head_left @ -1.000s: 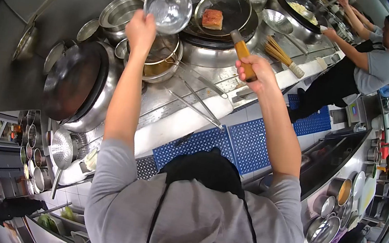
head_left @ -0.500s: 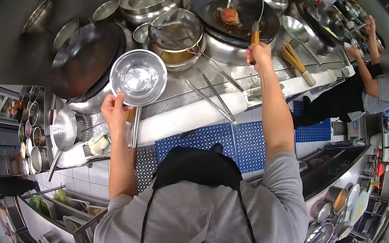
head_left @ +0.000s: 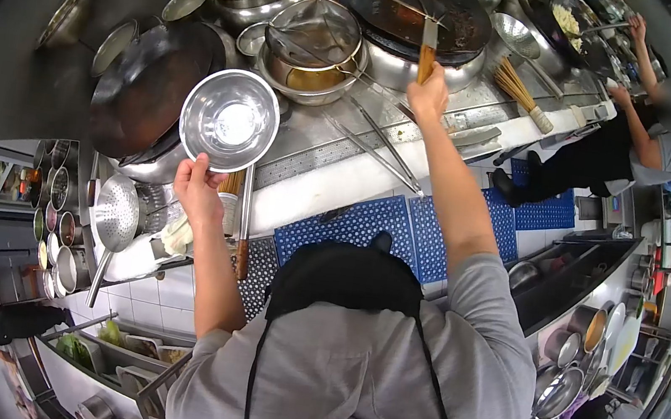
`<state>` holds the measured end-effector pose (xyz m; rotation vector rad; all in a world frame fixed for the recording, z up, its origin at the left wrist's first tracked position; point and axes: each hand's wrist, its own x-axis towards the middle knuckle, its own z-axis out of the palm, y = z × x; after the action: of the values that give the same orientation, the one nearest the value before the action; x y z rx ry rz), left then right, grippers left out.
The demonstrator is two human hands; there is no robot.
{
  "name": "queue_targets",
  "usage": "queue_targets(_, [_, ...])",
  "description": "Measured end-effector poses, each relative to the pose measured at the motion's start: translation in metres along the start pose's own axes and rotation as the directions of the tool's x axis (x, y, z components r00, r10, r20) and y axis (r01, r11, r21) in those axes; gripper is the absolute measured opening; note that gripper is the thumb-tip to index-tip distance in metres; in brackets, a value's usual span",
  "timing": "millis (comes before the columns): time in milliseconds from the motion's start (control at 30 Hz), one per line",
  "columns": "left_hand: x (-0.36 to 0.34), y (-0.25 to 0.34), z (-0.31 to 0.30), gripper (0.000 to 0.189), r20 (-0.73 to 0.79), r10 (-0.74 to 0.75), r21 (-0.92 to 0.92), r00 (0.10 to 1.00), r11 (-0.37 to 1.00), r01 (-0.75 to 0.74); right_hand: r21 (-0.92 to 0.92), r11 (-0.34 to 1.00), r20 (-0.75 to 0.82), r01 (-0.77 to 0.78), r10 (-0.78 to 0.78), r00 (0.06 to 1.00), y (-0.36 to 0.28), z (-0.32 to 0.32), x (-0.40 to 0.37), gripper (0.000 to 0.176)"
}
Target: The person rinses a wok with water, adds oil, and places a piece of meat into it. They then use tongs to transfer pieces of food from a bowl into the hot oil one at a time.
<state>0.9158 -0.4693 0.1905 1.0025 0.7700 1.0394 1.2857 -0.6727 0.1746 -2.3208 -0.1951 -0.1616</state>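
Observation:
My left hand (head_left: 201, 190) pinches the lower rim of a shiny steel bowl (head_left: 213, 138), tilted so that its bare inside faces me. In my right hand (head_left: 428, 96) is the wooden handle of a ladle (head_left: 427, 56). Its head lies in a dark wok (head_left: 362, 5) at the top middle, where brown liquid or residue coats the surface. The piece of food is out of sight. Left of that wok, a wire strainer (head_left: 302, 44) rests over a pot (head_left: 273, 74) of yellowish liquid.
Tongs (head_left: 381, 149) lie on the steel counter. A bamboo brush (head_left: 521, 90) sits right of the wok; a second dark wok (head_left: 143, 91) stands left. A perforated skimmer (head_left: 116, 214) is at the counter's left end. Another person (head_left: 666, 143) works at a wok on the right.
The ladle has turned over and come down in the wok, and my right hand moved slightly left. The reddish-brown food piece no longer shows. The bowl shifted a little left and up.

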Motion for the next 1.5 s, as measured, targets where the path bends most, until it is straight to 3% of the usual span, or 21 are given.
queue_targets(133, [0.005,-0.002,-0.002,0.027,0.017,-0.016,-0.055,1.000,0.998,0.017,0.013,0.995,0.206,-0.099,0.094,0.974,-0.016,0.042,-0.023,0.066])
queue_targets(267, [0.004,0.001,0.006,0.025,0.059,-0.056,-0.056,0.997,0.997,0.059,0.085,0.995,0.365,-0.056,0.021,0.931,-0.050,0.048,-0.052,0.076])
queue_targets(367, [0.004,0.002,0.012,0.024,0.095,-0.079,-0.048,0.992,0.995,0.083,0.142,0.975,0.375,0.170,-0.212,0.902,-0.057,0.058,-0.061,0.072])
queue_targets(467, [0.009,0.000,0.006,0.021,0.164,-0.095,-0.052,0.982,0.993,0.105,0.301,0.951,0.410,0.066,-0.192,0.892,-0.058,0.044,-0.071,0.051])
queue_targets(500, [0.011,-0.001,0.002,0.020,0.201,-0.103,-0.053,0.974,0.992,0.116,0.404,0.912,0.342,0.070,-0.221,0.913,-0.057,0.034,-0.080,0.042])
queue_targets(567, [0.004,-0.002,0.019,0.015,0.266,-0.140,-0.039,0.954,0.987,0.156,0.562,0.824,0.287,0.065,-0.269,0.919,-0.023,0.038,-0.088,0.041])
queue_targets(633, [-0.003,-0.002,0.030,0.014,0.301,-0.202,0.036,0.932,0.979,0.200,0.610,0.780,0.517,-0.140,-0.259,0.816,-0.010,-0.010,-0.110,0.045])
queue_targets(733, [-0.010,-0.020,0.049,0.020,0.573,-0.282,0.110,0.770,0.957,0.269,0.706,0.598,0.595,-0.378,-0.212,0.776,0.004,-0.081,-0.160,0.046])
queue_targets(800, [-0.015,-0.039,0.065,0.024,0.696,-0.380,0.229,0.610,0.922,0.313,0.719,0.568,0.549,-0.401,-0.110,0.829,0.020,-0.115,-0.192,0.037])
queue_targets(867, [-0.034,-0.059,0.091,0.023,0.752,-0.455,0.330,0.476,0.886,0.326,0.698,0.630,0.454,-0.341,-0.020,0.891,0.049,-0.145,-0.219,0.025])
queue_targets(933, [-0.059,-0.074,0.112,0.022,0.779,-0.505,0.410,0.371,0.858,0.308,0.706,0.586,0.373,-0.398,0.169,0.912,0.071,-0.173,-0.250,0.017])
queue_targets(1000, [-0.087,-0.091,0.131,0.011,0.826,-0.530,0.480,0.190,0.839,0.254,0.716,0.573,0.265,-0.399,0.306,0.915,0.089,-0.200,-0.283,0.015])
queue_targets(1067, [-0.119,-0.100,0.148,0.012,0.847,-0.528,0.531,-0.056,0.841,0.099,0.739,0.554,0.174,-0.382,0.391,0.904,0.120,-0.219,-0.320,0.012])
queue_targets(1133, [-0.157,-0.113,0.160,0.016,0.823,-0.497,0.529,-0.276,0.847,0.050,0.741,0.514,0.028,-0.432,0.620,0.784,0.130,-0.247,-0.355,0.008])
queue_targets(1233, [-0.210,-0.088,0.173,0.039,0.691,-0.475,0.592,-0.545,0.804,0.050,0.791,0.471,-0.182,-0.391,0.791,0.585,0.173,-0.284,-0.422,0.009])
queue_targets(1333, [-0.227,-0.100,0.167,0.037,0.616,-0.444,0.599,-0.650,0.800,0.022,0.904,0.361,-0.276,-0.228,0.902,0.331,0.223,-0.311,-0.494,0.017])
queue_targets(1433, [-0.224,-0.121,0.154,0.036,0.544,-0.500,0.619,-0.673,0.781,-0.080,0.985,0.175,-0.174,0.001,0.976,0.130,0.271,-0.325,-0.540,0.014])
queue_targets(1500, [-0.218,-0.124,0.148,0.035,0.511,-0.565,0.643,-0.648,0.751,-0.148,0.947,0.228,-0.234,0.224,0.972,-0.002,0.305,-0.319,-0.560,0.016])
